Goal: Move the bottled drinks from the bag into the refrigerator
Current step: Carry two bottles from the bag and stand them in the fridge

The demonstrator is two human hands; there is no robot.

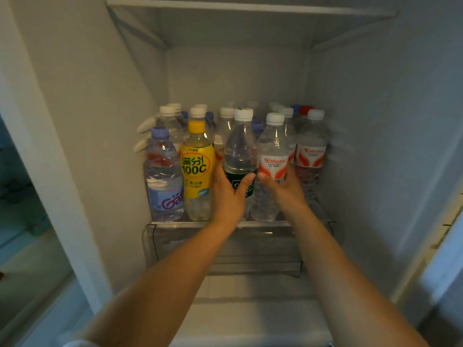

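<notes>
Inside the open refrigerator, several bottled drinks stand in rows on a glass shelf (310, 222). My left hand (229, 194) grips a clear water bottle with a dark green label (239, 149) in the front row. My right hand (284, 187) grips a clear bottle with a red and white label (271, 156) just right of it. Both bottles stand upright on the shelf. A yellow-labelled drink (198, 169) and a bottle with a blue and pink label (164, 176) stand to the left. The bag is out of sight.
Another red-labelled bottle (310, 156) stands at the front right. An upper shelf (250, 7) spans the top. A clear drawer (225, 249) sits under the bottle shelf. White refrigerator walls (95, 121) close in on both sides.
</notes>
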